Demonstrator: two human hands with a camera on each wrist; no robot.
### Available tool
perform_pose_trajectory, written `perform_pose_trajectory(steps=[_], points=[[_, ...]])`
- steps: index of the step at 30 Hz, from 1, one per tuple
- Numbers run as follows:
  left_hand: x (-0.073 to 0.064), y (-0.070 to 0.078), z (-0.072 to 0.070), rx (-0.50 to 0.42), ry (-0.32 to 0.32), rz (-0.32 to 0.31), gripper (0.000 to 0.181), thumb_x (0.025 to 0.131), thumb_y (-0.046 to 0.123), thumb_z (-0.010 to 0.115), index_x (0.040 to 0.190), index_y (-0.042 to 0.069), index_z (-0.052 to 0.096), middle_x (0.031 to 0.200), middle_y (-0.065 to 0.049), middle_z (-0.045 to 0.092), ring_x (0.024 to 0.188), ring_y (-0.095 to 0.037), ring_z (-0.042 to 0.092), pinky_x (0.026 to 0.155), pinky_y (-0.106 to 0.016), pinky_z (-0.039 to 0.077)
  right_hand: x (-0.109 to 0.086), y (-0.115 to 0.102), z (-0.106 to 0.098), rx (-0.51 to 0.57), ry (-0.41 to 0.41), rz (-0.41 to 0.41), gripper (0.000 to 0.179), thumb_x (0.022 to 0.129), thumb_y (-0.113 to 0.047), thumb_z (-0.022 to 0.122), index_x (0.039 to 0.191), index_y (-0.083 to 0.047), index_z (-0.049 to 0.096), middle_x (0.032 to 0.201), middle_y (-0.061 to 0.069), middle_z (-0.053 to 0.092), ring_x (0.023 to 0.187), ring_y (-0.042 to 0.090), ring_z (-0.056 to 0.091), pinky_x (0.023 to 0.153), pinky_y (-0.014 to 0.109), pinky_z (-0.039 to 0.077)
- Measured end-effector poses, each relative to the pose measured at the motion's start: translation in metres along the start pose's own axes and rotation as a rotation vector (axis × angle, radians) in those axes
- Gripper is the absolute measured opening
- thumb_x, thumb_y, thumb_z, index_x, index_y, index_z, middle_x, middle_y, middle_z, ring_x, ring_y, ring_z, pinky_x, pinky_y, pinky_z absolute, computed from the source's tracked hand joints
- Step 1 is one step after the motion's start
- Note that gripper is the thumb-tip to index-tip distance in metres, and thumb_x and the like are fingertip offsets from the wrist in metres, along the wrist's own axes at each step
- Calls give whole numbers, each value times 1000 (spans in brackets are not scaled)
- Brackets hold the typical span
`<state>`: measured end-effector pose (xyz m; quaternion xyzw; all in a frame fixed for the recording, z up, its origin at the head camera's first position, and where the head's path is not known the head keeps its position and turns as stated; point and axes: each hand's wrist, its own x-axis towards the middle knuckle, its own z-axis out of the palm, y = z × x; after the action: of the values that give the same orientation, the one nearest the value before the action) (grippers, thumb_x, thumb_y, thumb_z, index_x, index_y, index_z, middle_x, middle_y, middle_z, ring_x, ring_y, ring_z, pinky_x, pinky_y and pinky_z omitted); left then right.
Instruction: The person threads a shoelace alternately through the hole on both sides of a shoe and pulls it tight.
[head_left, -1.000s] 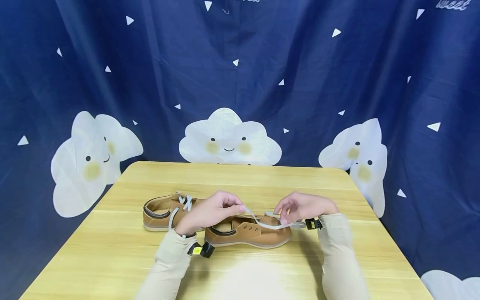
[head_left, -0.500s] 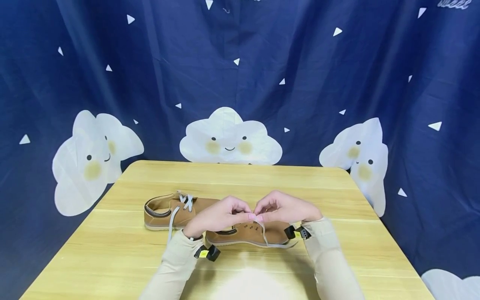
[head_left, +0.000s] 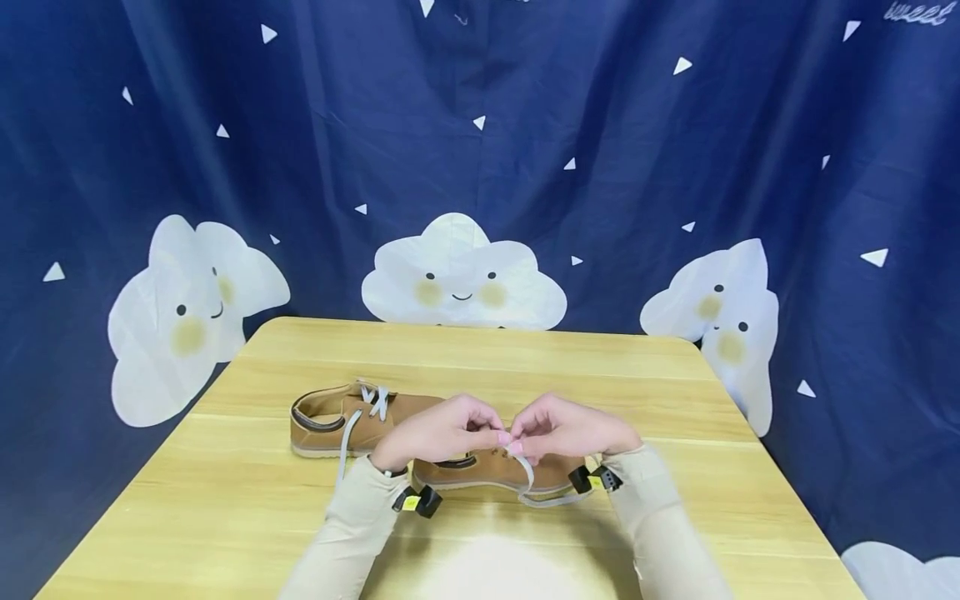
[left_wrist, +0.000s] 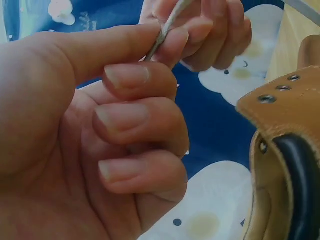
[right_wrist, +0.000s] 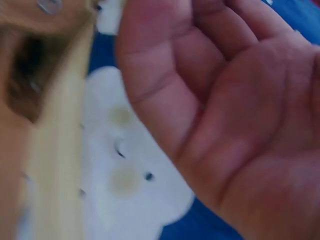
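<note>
A tan shoe [head_left: 480, 479] stands on the table, toe to the right, with a pale grey shoelace [head_left: 530, 477] hanging over its near side. Above its eyelets both hands meet, fingertips together. My left hand [head_left: 448, 429] pinches the lace [left_wrist: 172, 22] between thumb and index finger, its other fingers curled, as the left wrist view shows. From the right, my right hand [head_left: 576, 428] pinches the same lace close by. The right wrist view holds the right palm [right_wrist: 235, 110], its fingertips out of frame, beside part of the shoe [right_wrist: 55, 15].
A second tan shoe [head_left: 405, 410] stands behind and to the left, its grey lace [head_left: 349, 437] crossed at the eyelets with one end hanging down. Both are on a light wooden table [head_left: 187, 492]. A dark blue curtain [head_left: 465, 100] with clouds encloses the table's back and sides.
The right hand has come left from beyond the toe to meet the left hand over the eyelets. The lace, earlier stretched between them, now droops down the shoe's near side onto the table.
</note>
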<state>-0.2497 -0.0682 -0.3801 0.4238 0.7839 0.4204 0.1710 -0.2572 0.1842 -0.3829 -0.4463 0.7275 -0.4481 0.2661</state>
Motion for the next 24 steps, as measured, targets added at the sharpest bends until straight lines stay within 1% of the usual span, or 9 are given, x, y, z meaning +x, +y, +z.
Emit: perform_pose_trajectory(steps=[2, 5, 8, 10, 13, 15, 17, 20, 24], points=[[1, -1, 1, 17, -6, 1, 22, 105, 21, 61, 100, 5, 76, 64, 10, 45, 51, -1, 33, 51, -18, 31, 3, 4, 5, 25, 18, 10, 25, 103, -13, 63, 98, 11, 70, 70, 25, 59, 60, 30, 50, 57, 30, 47], [1, -3, 2, 53, -8, -16, 20, 104, 19, 62, 99, 6, 76, 64, 10, 46, 51, 0, 34, 51, -17, 31, 2, 9, 10, 39, 45, 42, 27, 103, -13, 63, 94, 11, 69, 68, 25, 56, 58, 20, 50, 56, 29, 45], [3, -3, 5, 90, -2, -29, 22, 105, 21, 61, 100, 6, 75, 67, 6, 51, 53, -1, 37, 52, -18, 33, -2, 12, 15, 75, 75, 78, 28, 103, -13, 63, 95, 13, 69, 66, 16, 57, 59, 12, 51, 56, 24, 43], [5, -5, 7, 119, 30, -37, 24, 106, 26, 59, 103, 8, 75, 73, 4, 60, 58, 0, 44, 56, -18, 40, -7, 15, 18, 129, 117, 105, 30, 102, -13, 63, 98, 16, 68, 68, 5, 61, 60, 7, 52, 56, 21, 44], [7, -6, 8, 165, 112, -59, 26, 107, 29, 57, 109, 9, 73, 88, -3, 70, 71, -3, 55, 65, -21, 49, -16, 20, 22, 264, 218, 169, 33, 102, -15, 63, 104, 18, 67, 72, -6, 64, 59, 3, 55, 57, 18, 46], [6, -8, 8, 191, 170, -83, 26, 107, 28, 56, 112, 8, 72, 97, -5, 73, 81, -6, 60, 73, -23, 52, -22, 25, 27, 352, 288, 220, 31, 102, -17, 63, 101, 14, 69, 69, -10, 64, 57, 2, 55, 56, 17, 46], [6, -7, 7, 201, 197, -102, 26, 107, 25, 55, 115, 6, 71, 102, -7, 74, 87, -10, 63, 77, -26, 54, -28, 29, 32, 419, 331, 259, 27, 102, -18, 62, 98, 6, 72, 65, -10, 63, 56, 2, 55, 55, 17, 44], [6, -8, 9, 202, 190, -107, 28, 108, 24, 53, 118, 5, 71, 109, -8, 74, 96, -15, 67, 84, -28, 55, -34, 36, 43, 473, 347, 291, 20, 101, -19, 62, 93, -6, 75, 62, -10, 62, 55, 2, 55, 53, 18, 42], [8, -10, 15, 177, 146, -92, 30, 109, 23, 50, 120, 3, 70, 115, -11, 75, 104, -20, 69, 89, -31, 57, -36, 43, 55, 492, 344, 300, 21, 101, -21, 63, 93, -6, 75, 63, -10, 62, 56, 3, 54, 53, 18, 41]])
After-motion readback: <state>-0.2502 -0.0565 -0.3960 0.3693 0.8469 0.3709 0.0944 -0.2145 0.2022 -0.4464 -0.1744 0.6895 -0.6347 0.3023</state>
